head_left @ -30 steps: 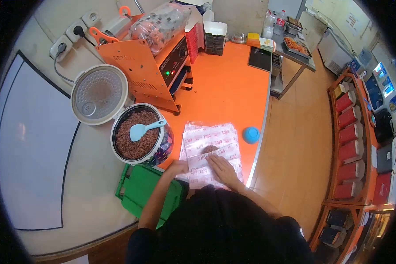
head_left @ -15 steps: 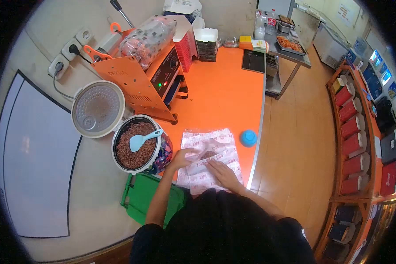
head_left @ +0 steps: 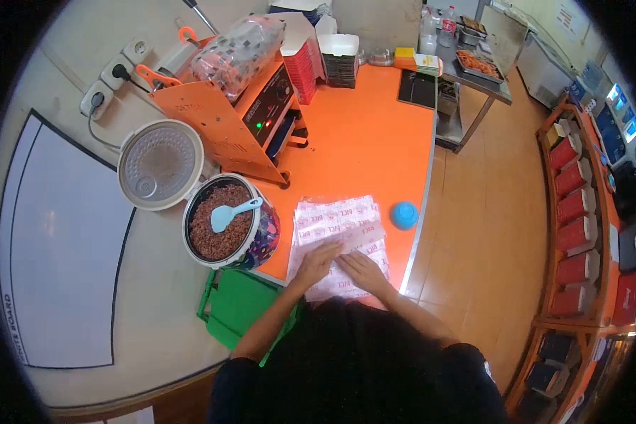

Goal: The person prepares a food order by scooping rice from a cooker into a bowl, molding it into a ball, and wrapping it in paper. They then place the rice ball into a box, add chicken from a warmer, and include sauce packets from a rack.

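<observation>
A stack of white wrapping paper (head_left: pixel 336 210) with red print lies near the front edge of the orange table. On it, a sheet is folded over into a band (head_left: pixel 362 234), and what lies under the fold is hidden. My left hand (head_left: pixel 319 264) rests on the folded paper with its fingers stretched out toward the right. Close beside it, my right hand (head_left: pixel 361 271) lies flat on the same paper, fingers extended. Right of the paper stands a small blue cup-shaped thing (head_left: pixel 404 215).
Left of the paper is an open rice cooker (head_left: pixel 265 237) of reddish-brown rice (head_left: pixel 208 237) with a light-blue rice paddle (head_left: pixel 226 215). Behind it stands an orange sealing machine (head_left: pixel 212 138). Stacked boxes (head_left: pixel 338 60) and a black tablet (head_left: pixel 417 88) are farther back. A green crate-like thing (head_left: pixel 240 307) sits below.
The paper's fold now covers the brown patch that showed through before. My left hand has moved right and nearer to my right hand. The whole view has shifted slightly.
</observation>
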Tool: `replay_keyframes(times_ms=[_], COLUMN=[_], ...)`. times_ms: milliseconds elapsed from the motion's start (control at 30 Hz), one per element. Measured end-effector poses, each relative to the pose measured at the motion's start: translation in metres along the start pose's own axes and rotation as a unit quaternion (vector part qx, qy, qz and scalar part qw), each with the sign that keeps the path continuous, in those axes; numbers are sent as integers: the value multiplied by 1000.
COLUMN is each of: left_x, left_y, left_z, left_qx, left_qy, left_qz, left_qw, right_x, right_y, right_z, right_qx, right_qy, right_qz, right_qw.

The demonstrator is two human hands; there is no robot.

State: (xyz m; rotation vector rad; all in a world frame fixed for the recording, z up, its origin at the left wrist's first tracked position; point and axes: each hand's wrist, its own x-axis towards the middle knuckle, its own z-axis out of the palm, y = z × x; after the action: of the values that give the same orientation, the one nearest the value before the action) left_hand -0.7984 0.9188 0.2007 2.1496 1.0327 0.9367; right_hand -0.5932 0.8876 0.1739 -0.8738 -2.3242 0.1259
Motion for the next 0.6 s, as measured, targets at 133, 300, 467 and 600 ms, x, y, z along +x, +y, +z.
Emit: replay_keyframes(times_ms=[133, 300, 467, 600], left_x=[-18, -26, -50, -49], left_y=[11, 31, 10, 13], left_z=[3, 23, 58, 60], left_qx=[204, 273, 343, 267], left_qy=[-61, -36, 4, 118], left_qz=[30, 7, -3, -69], left_qw=[977, 961, 939, 954], right_x=[2, -14, -1, 13], right_y=[7, 20, 25, 31], right_z=[-3, 11, -7, -14], right_qx=[-16, -95, -112, 6], right_qy=[37, 63, 52, 19], right_qz=[-47, -64, -41, 17], right_qw=[998, 991, 991, 1000])
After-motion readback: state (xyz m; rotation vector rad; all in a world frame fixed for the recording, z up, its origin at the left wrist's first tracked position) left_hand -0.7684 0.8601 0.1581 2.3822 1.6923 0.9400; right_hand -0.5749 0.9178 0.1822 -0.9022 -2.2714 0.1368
